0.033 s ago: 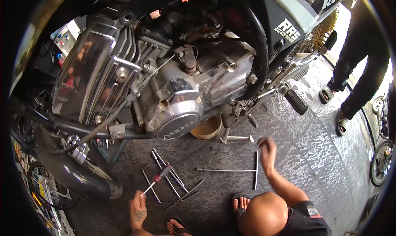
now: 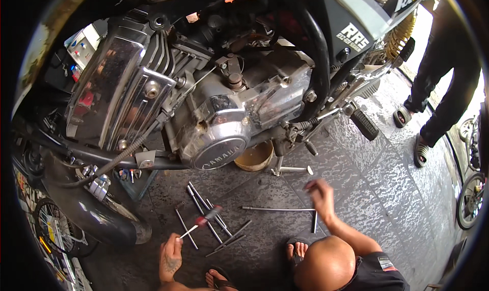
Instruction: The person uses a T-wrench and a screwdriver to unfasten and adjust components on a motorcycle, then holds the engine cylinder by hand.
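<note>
Well, at the far left a spoked wheel (image 2: 37, 222) stands beside the low parts of a motorcycle (image 2: 91, 204), whose bare metal engine (image 2: 204, 103) fills much of the upper view. Below it, near the lower edge, is the left hand (image 2: 170, 255), with its fingers clamped on the pale shaft of a screwdriver (image 2: 201, 220) close to the tip. The screwdriver is held slanting up to the right, its red and dark handle outermost and somewhat blurred. Beneath it on the dark floor (image 2: 351, 169) lie a thin metal rod (image 2: 183, 219) and, just to its right, several long steel T-handled wrenches (image 2: 215, 232), close together with their crossbars toward the person. The left foot (image 2: 218, 280), in a sandal, rests below these. Further right, a tan basin (image 2: 253, 169) sits under the engine, and another T-handled wrench (image 2: 277, 209) lies alone, its shaft running sideways. The right hand (image 2: 323, 197) is over the upper part of that wrench's crossbar, fingers bent and blurred; whether they grip anything, I cannot tell. Beneath that forearm are a sandalled right foot (image 2: 297, 250) and a bare knee (image 2: 326, 263). At the far right, someone in dark trousers (image 2: 440, 87) and striped sandals (image 2: 421, 151) stands near a second wheel (image 2: 471, 202).
</note>
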The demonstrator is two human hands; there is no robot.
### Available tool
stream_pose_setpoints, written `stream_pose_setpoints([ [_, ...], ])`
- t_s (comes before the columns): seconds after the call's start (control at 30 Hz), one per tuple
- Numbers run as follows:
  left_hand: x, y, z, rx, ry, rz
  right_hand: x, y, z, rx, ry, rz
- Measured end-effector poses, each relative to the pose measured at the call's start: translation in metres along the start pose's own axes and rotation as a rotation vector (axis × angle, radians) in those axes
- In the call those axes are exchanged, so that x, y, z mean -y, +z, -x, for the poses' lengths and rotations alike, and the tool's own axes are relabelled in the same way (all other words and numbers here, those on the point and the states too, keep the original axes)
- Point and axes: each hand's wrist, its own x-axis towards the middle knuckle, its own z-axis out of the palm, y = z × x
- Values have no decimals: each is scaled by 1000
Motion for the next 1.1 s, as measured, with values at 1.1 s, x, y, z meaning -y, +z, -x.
stream_pose_setpoints([
  [1.1, -120, 86, -116, 667, 447, 502, 181, 154, -26, -340, 282, -1008],
])
